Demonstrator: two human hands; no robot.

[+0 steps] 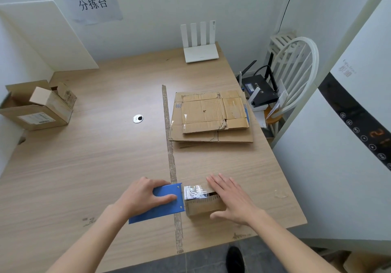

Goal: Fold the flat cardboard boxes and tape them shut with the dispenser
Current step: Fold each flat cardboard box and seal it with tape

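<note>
Far beyond our left hand, at the table's left edge, stands an opened cardboard box (40,107) with its flaps up; it plays no part in this step.

Our left hand (146,196) grips the blue tape dispenser (164,201), fingers curled over its top and thumb along its near side; the dispenser's head butts against the left end of the small folded box (204,202), which sits just to the right of that hand, near the table's front edge.

A shiny strip of clear tape (194,191) lies on the box top, starting right at the dispenser; we judge that we are laying tape along the top seam.

Our right hand (230,198) rests flat on the right part of the box, fingers straight and lightly spread, thumb down by the front face; it pins the flaps down.

To do this well, we should keep the right palm pressing so the box does not slide on the table (95,166); we should draw the dispenser in line with the seam, hold the tape taut and low, and rub it flat before cutting; a gap shows dark under the right fingers, so the flaps may want closing tighter.

Beyond the right hand lies the stack of flat cardboard boxes (209,116), well apart, waiting to be folded.
</note>
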